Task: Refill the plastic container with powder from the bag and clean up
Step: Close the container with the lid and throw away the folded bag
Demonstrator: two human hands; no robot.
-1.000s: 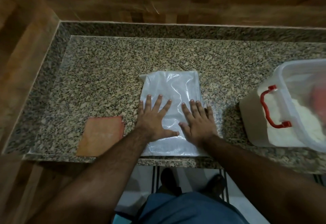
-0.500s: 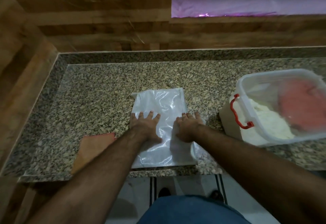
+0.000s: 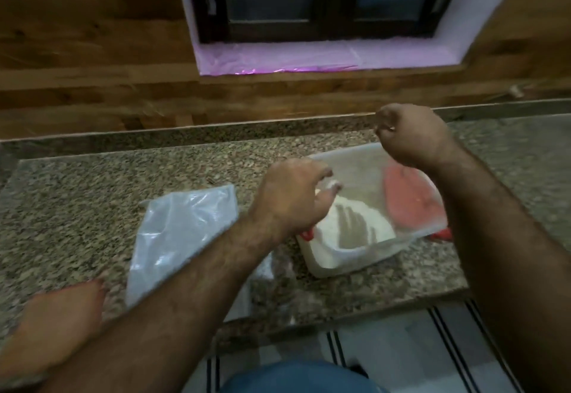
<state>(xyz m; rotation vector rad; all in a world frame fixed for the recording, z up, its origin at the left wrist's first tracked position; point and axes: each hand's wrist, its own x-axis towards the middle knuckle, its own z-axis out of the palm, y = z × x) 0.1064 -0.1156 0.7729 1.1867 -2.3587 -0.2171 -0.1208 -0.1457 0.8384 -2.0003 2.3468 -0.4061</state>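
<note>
A: Sitting on the granite counter (image 3: 92, 194), right of the middle, is the tub (image 3: 349, 256). It is a clear plastic box with red handles, one partly behind the left wrist, one at the near right corner.

B: What is inside it?

A: A heap of white powder (image 3: 349, 222) fills the near left part and shows through the front wall. A shadow of spread fingers falls across the heap. A round red shape (image 3: 408, 201) lies in the right half; it is too blurred to name.

B: And the bag (image 3: 179, 232)?

A: Flat on the counter just left of the tub, a clear, glossy sheet with creases catching the light. Its near right part is hidden under the left forearm, and no hand touches it.

B: How are the hands?

A: The left hand (image 3: 290, 198) hangs over the tub's left edge, above the powder, fingers curled downward and dusted white at the tips. I cannot tell whether it holds anything. The right hand (image 3: 414, 139) is raised over the tub's far side, fingers drawn in toward the thumb. A small shiny glint shows at its fingertips, but motion blur hides whether that is something pinched.

B: Anything else around?

A: An orange cloth (image 3: 58, 327) lies at the counter's near left corner. A window (image 3: 324, 0) with a pink-lit sill sits in the wooden wall behind.
</note>
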